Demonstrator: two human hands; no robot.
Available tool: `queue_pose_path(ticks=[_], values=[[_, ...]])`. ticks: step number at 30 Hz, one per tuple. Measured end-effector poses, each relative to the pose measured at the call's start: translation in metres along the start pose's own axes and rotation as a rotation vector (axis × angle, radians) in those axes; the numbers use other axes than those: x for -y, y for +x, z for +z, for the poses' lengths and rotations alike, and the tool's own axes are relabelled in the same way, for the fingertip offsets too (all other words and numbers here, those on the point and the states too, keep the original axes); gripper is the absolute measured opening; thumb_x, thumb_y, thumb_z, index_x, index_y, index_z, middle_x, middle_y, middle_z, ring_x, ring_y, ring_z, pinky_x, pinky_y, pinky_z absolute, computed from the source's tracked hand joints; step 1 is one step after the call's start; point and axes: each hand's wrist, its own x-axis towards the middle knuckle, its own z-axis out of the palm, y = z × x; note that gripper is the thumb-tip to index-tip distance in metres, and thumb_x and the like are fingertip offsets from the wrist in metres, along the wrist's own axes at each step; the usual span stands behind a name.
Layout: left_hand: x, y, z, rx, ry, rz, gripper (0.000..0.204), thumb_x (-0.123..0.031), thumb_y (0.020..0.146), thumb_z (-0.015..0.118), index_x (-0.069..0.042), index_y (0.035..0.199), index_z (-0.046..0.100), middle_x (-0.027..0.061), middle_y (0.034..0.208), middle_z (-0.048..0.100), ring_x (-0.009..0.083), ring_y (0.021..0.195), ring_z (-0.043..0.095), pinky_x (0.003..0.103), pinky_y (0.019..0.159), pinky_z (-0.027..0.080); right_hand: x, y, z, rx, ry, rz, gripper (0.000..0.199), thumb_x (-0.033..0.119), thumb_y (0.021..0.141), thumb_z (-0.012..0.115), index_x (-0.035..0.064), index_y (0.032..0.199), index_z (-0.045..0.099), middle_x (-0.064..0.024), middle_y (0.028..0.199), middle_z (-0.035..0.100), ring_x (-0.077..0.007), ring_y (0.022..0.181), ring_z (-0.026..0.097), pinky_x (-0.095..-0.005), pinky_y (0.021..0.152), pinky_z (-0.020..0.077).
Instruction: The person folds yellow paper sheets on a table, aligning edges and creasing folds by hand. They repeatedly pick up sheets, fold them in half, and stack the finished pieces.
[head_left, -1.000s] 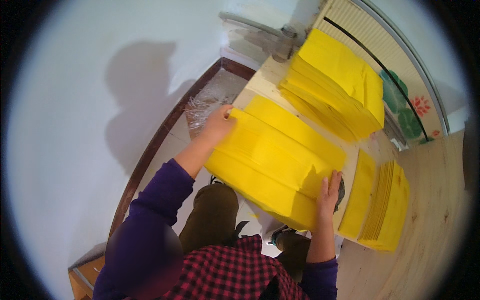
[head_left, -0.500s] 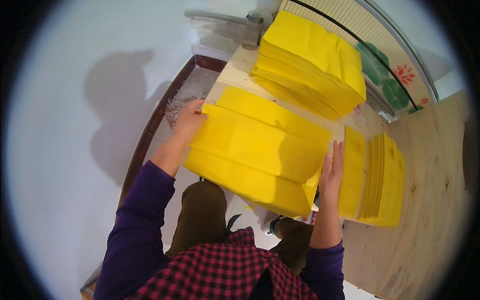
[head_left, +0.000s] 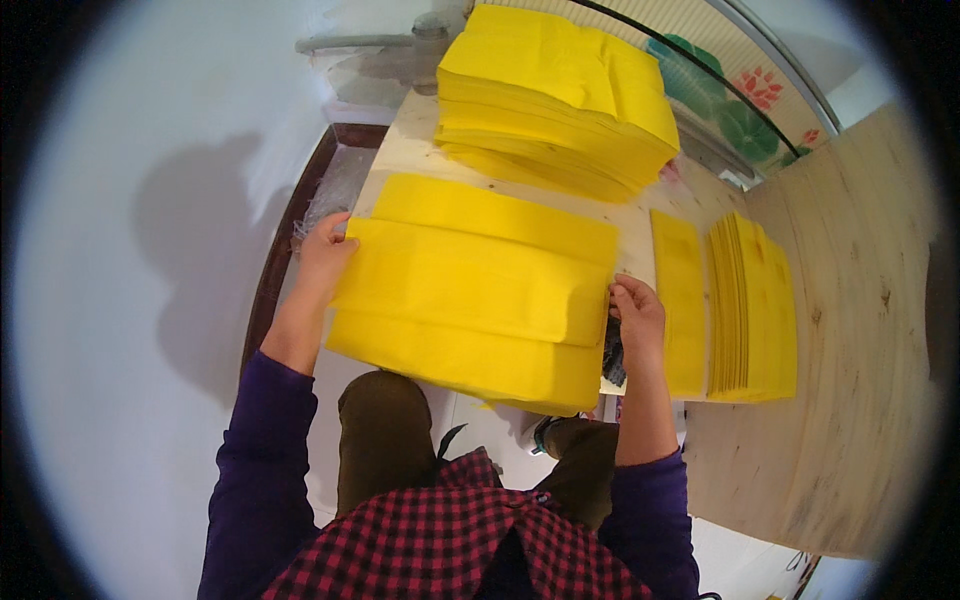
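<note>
A wide yellow sheet, soft and paper- or cloth-like, lies in front of me over other yellow layers. One layer shows beyond its far edge and another hangs toward my knees. My left hand pinches the sheet's far left corner between thumb and fingers. At the right edge, my right hand has its fingers curled together against the sheet's side. A narrow yellow folded piece lies just right of that hand.
A tall stack of yellow sheets stands at the back of the wooden table. An upright bundle of yellow folded pieces sits at the right, by a wooden panel. A glass jar is at the far left, near the white wall.
My right hand has gone from straight, flat fingers beside the sheet to curled fingers at its edge. The sheet's surface looks smoother. The whole view has shifted, with things sitting further left.
</note>
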Motion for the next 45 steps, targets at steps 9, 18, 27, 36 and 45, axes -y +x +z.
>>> queue_pose_path(ticks=[9,18,27,36,45], values=[[0.005,0.004,-0.001,0.016,-0.003,0.023,0.046,0.004,0.087,0.057,-0.005,0.132,0.052,0.0118,0.103,0.064,0.0192,0.089,0.064,0.03,0.074,0.052,-0.013,0.021,0.001,0.006,-0.102,-0.071,0.033,0.009,0.085,0.067,0.0015,0.116,0.061,-0.0053,0.09,0.065,-0.0137,0.081,0.06,-0.0279,0.072,0.0479],[-0.001,-0.002,-0.001,0.015,0.003,0.007,0.045,0.001,0.089,0.058,-0.004,0.132,0.051,0.0123,0.103,0.064,0.0192,0.088,0.065,0.03,0.073,0.053,-0.022,0.027,0.004,0.013,-0.074,-0.094,0.033,0.008,0.081,0.07,0.0022,0.112,0.062,-0.0059,0.084,0.065,-0.0135,0.078,0.061,-0.0271,0.07,0.0487],[0.007,-0.012,-0.023,0.073,-0.068,0.138,0.041,-0.006,0.092,0.058,-0.001,0.132,0.049,0.0148,0.12,0.06,0.021,0.106,0.059,0.031,0.09,0.047,-0.018,0.017,0.006,0.034,-0.087,-0.083,0.031,0.005,0.082,0.069,0.0012,0.112,0.061,-0.0054,0.084,0.064,-0.0131,0.078,0.06,-0.0263,0.07,0.0485],[-0.04,-0.023,0.029,0.175,0.732,0.863,0.045,-0.017,0.091,0.059,-0.006,0.134,0.049,0.0182,0.138,0.049,0.0336,0.132,0.041,0.047,0.111,0.028,-0.014,0.015,0.008,0.008,-0.064,-0.111,0.03,0.003,0.082,0.067,0.0009,0.112,0.06,-0.0031,0.082,0.061,-0.0111,0.075,0.057,-0.0252,0.068,0.0475],[-0.037,-0.046,0.057,0.314,0.987,0.792,0.054,-0.035,0.093,0.055,-0.008,0.138,0.046,0.017,0.145,0.042,0.0321,0.139,0.031,0.051,0.116,0.015,-0.007,0.012,0.007,0.03,-0.047,-0.078,0.03,0.007,0.083,0.067,0.0019,0.112,0.061,-0.0031,0.08,0.06,-0.0114,0.071,0.057,-0.0262,0.066,0.0461]])
